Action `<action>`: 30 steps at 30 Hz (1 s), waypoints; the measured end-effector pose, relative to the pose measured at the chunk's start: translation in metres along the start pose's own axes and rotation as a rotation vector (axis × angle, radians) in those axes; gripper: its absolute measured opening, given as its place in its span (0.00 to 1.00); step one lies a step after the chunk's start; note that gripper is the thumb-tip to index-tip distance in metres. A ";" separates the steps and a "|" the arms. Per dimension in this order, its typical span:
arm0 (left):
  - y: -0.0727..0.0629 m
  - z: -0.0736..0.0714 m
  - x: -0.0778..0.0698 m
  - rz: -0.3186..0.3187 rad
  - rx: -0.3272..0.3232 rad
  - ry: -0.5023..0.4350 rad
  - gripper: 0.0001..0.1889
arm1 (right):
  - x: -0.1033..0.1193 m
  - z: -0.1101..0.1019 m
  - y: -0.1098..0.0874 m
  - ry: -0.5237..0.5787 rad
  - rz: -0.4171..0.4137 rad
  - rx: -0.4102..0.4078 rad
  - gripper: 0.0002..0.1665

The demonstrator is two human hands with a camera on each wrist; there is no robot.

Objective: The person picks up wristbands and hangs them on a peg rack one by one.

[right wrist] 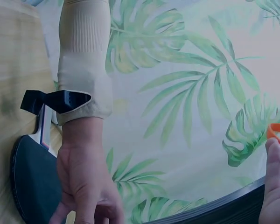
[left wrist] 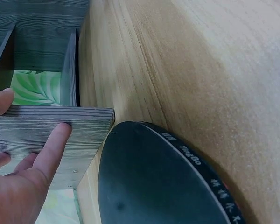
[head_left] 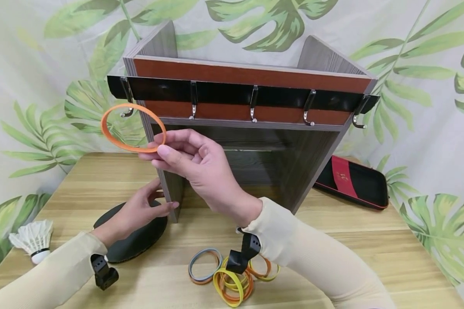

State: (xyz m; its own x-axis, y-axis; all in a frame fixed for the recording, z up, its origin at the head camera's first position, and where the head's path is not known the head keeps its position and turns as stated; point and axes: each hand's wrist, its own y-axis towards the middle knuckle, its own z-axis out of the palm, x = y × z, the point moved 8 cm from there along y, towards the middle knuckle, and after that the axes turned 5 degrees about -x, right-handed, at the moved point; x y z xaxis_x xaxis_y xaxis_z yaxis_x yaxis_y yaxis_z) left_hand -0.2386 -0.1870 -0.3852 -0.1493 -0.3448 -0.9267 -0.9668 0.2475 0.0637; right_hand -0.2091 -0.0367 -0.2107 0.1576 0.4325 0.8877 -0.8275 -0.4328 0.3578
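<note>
My right hand (head_left: 205, 165) pinches an orange silicone band (head_left: 105, 128) between thumb and fingers. The band is held up in front of the leftmost hook (head_left: 127, 112) of a black hook rail (head_left: 224, 91); whether they touch I cannot tell. That rail is fixed across the front of a grey wooden stand (head_left: 317, 159). Lower down, my left hand (head_left: 133, 210) grips the edge of the stand's left side panel (left wrist: 91, 119), with thumb and fingers against the wood. In the right wrist view the orange band (right wrist: 274, 133) shows only partly at the right edge.
Several blue, orange and yellow bands (head_left: 232, 277) lie in a loose pile on the wooden table (head_left: 371, 257). A dark table tennis bat (left wrist: 144, 177) lies below my left hand. A shuttlecock (head_left: 35, 240) is at the left, a black case (head_left: 363, 184) with a red strip at the right.
</note>
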 end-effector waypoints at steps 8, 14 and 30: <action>0.000 0.000 -0.002 0.005 -0.010 0.015 0.33 | -0.010 -0.002 0.000 -0.052 0.064 0.001 0.15; -0.001 -0.001 0.000 -0.012 -0.010 0.024 0.35 | -0.016 -0.004 0.000 -0.127 0.098 0.048 0.16; 0.000 -0.001 -0.002 0.030 -0.013 -0.017 0.34 | -0.040 -0.034 -0.029 -0.460 0.231 0.267 0.11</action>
State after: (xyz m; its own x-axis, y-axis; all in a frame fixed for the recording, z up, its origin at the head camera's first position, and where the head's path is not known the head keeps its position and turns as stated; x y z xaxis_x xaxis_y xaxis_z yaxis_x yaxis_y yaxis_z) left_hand -0.2386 -0.1869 -0.3833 -0.1750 -0.3217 -0.9305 -0.9645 0.2458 0.0964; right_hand -0.2096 -0.0149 -0.2668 0.2566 -0.0591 0.9647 -0.7127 -0.6857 0.1476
